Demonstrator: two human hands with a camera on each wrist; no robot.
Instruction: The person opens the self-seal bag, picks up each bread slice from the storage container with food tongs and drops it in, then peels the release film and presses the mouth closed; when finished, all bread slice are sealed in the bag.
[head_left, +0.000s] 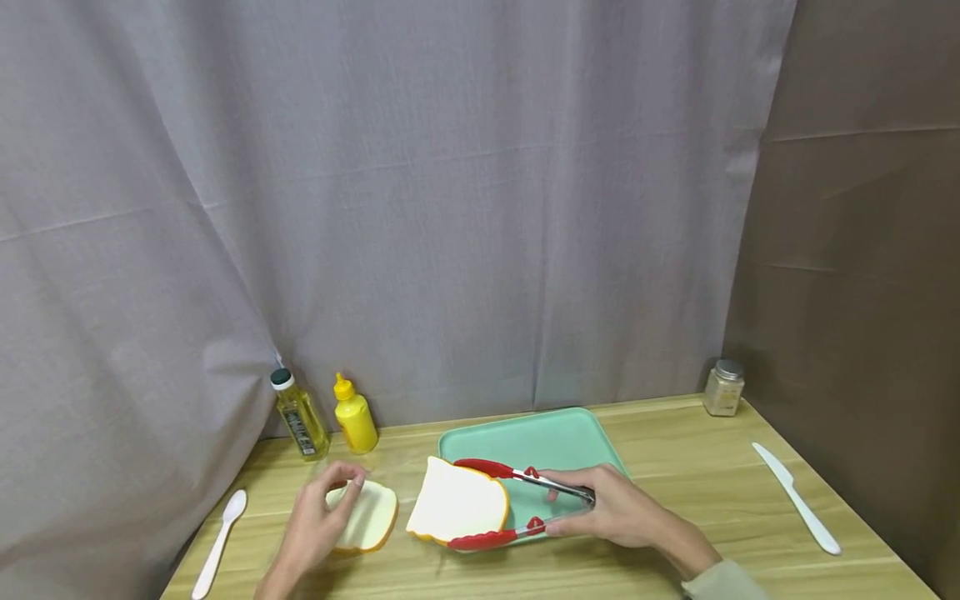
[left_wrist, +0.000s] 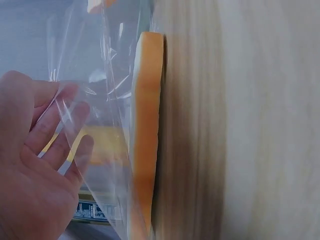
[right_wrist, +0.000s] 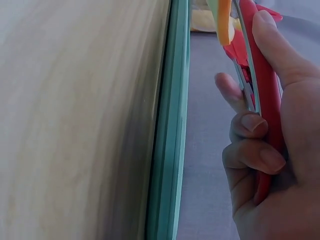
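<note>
The right hand (head_left: 611,504) is grasping a pair of red-ended tongs (head_left: 495,469), its fingers curling round them. The tongs are holding the white slice of bread (head_left: 457,502) by its far and near edges; the right wrist view is showing it raised above the tray, and from the head it is overlapping the tray's left side. The left hand (head_left: 318,508) is pinching a sheet of clear plastic film (left_wrist: 112,102) between thumb and forefinger (the film is showing plainly only from the left wrist). Just beside this hand, a second slice (head_left: 373,514) is lying on the table; whether the film is enclosing it, I cannot tell.

Further out, the green tray (head_left: 547,429) is resting on the wooden table (head_left: 690,479). Behind the left hand, a yellow squeeze bottle (head_left: 356,423) and a dark-capped oil bottle (head_left: 302,422) are standing side by side. A white spoon (head_left: 219,543) is lying at the left edge. At the right, a seasoning jar (head_left: 723,390) is standing near the back corner, a white knife (head_left: 798,500) lying nearer. Grey curtains (head_left: 450,208) are hanging behind.
</note>
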